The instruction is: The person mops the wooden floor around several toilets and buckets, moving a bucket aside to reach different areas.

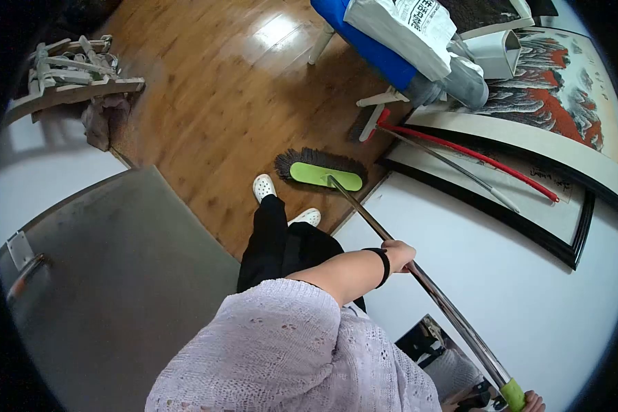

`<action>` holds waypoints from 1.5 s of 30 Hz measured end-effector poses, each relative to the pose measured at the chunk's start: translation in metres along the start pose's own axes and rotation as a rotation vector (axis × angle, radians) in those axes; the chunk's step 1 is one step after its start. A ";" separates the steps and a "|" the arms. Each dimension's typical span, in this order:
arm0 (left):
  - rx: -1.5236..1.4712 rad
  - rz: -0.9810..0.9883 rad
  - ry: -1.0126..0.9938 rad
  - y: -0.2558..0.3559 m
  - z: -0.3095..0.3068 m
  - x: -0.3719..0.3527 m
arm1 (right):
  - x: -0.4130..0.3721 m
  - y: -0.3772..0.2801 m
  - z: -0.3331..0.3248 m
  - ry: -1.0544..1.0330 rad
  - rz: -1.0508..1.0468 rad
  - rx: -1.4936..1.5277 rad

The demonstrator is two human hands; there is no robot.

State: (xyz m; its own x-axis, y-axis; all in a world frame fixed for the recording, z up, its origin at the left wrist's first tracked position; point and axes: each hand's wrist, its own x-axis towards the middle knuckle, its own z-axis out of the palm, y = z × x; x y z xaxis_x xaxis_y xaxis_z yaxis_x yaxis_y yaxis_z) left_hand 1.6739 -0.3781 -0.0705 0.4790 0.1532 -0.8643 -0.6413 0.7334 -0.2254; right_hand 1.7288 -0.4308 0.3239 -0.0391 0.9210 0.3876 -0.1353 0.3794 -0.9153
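A dust mop with a green plate [309, 174] and a dark grey fringe [347, 163] rests on the wooden floor. Its shiny metal pole [453, 312] runs down to the lower right. Partway along the pole, my left hand [399, 255] is wrapped round it, with a black band at the wrist. My right hand [533, 403], partly cut off by the frame edge, is at the green grip [512, 394] at the pole's end. White clogs [263, 187] are on my feet, just below the mop head.
Framed pictures [570, 89] lean at the right, with a red-handled broom [474, 160] before them. White bags [412, 34] sit on a blue-covered seat [374, 51]. A grey door [130, 295] stands at lower left; a white rack [75, 69] is at upper left.
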 end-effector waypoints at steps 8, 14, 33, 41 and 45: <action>-0.095 0.109 -0.287 0.002 -0.029 0.033 | 0.033 0.017 0.008 -0.992 -0.022 0.096; 0.282 0.395 -0.223 0.027 -0.067 -0.024 | 0.026 0.022 0.011 -0.793 -0.003 0.143; -0.704 0.762 0.251 0.123 -0.195 -0.177 | 0.047 0.071 0.046 -0.189 -0.072 0.335; -0.324 0.546 -0.017 0.071 -0.088 -0.155 | 0.073 -0.038 0.076 -1.152 -0.156 0.524; -0.240 0.358 -0.035 0.049 -0.044 -0.155 | 0.057 -0.064 0.101 -1.066 -0.086 0.239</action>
State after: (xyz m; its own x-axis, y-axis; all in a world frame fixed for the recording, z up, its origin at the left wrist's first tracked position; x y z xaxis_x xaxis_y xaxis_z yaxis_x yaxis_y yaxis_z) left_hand 1.5418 -0.3953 0.0321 0.2188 0.3954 -0.8921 -0.8899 0.4558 -0.0162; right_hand 1.6358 -0.4116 0.4157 -0.8410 0.2995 0.4506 -0.3626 0.3061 -0.8802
